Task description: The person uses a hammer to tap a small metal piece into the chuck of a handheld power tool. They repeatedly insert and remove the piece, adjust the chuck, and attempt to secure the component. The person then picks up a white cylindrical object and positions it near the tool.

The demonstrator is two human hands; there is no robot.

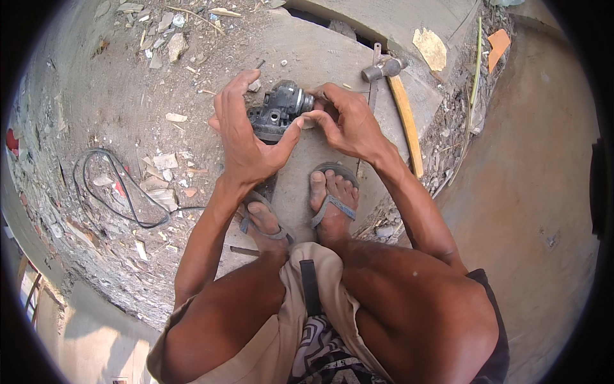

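Observation:
A dark power tool, by its shape an angle grinder (283, 100), rests on the concrete slab in front of my feet. Its ringed silver collar points right, and part of its body runs back toward my left foot. My left hand (246, 137) is over the head's left side, fingers spread and thumb stretched toward the collar; whether it touches the tool is unclear. At the collar's end, my right hand (345, 121) has its fingers curled and pinched together. Anything small between those fingers is hidden.
A hammer (404, 118) with a wooden handle lies right of the slab's middle. Black cord (131, 208) loops over rubble on the left. Broken chips and an orange shard (497, 48) are scattered about. My sandalled feet (334, 201) stand close behind the tool.

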